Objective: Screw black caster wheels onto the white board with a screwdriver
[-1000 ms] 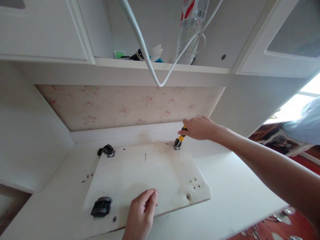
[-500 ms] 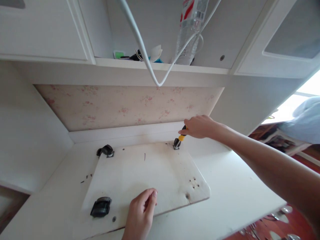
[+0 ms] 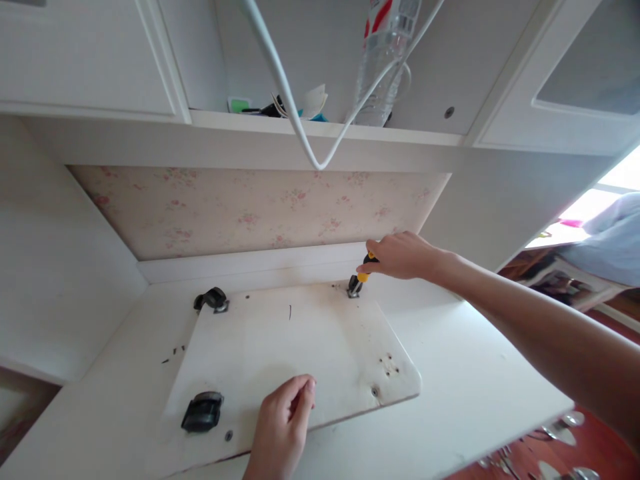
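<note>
My right hand [image 3: 397, 253] grips a yellow and black screwdriver [image 3: 363, 276], slanting down to the far right corner of a white board [image 3: 300, 340]. Its tip meets the mounting plate of a black caster [image 3: 354, 283] there; the exact contact is too small to make out. Closed, with the thumb pressed against curled fingers, my left hand [image 3: 285, 420] is over the board's near edge, and whatever it holds is hidden. Two more black casters are on the board's left side, one at the far corner [image 3: 213, 299] and one at the near corner [image 3: 203, 412].
The board lies on a white desk top [image 3: 465, 373]. A few small dark screws [image 3: 175, 351] lie to its left. Overhead, an open shelf [image 3: 240, 120] holds a plastic bottle [image 3: 380, 80], and a white cable [image 3: 285, 87] hangs down. Screw holes [image 3: 389, 365] mark the board's near right corner.
The screwdriver's handle has turned slightly in my right hand, showing more yellow. My left hand stays where it was, and the view has shifted a little.
</note>
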Demonstrator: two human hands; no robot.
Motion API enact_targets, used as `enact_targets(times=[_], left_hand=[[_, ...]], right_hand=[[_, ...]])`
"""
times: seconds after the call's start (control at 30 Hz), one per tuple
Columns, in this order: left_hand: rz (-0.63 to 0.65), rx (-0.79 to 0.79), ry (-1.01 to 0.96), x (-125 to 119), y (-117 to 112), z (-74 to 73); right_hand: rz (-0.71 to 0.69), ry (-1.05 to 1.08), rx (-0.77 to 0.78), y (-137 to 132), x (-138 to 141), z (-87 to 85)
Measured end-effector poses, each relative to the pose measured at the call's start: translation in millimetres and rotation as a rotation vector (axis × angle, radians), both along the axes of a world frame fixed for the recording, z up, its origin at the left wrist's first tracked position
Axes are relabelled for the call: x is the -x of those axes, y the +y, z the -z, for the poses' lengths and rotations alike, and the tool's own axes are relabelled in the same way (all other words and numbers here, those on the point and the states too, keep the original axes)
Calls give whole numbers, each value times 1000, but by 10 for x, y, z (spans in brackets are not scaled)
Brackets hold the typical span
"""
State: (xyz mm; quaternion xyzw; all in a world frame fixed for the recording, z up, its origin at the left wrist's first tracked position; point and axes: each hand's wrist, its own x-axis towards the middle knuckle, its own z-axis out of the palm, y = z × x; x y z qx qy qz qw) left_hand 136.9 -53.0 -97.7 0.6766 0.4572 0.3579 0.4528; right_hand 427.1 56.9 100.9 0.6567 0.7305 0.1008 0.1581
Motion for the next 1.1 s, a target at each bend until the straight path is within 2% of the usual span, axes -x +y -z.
enact_targets(times=[0.17,0.33,0.57,0.73,0.97,1.1], left_hand=[[-20,-1,-4,8,-6,-2],[29,-2,13,27,22,8],[-7,3,4,-12,16,-17],[2,-3,19,-4,19,-18],[-18,-14,15,-32,-5,-72],[-24,-14,15,-20,-1,-65]], right_hand=[[69,28,-27,40,-15,22],[-25,110,58,-33,-124,-1],[65,43,-25,-31,-85,42],[-26,126,64,-65,-84,7],[31,24,-24,-38,-4,19],[-59,85,35,-46,24,-14]])
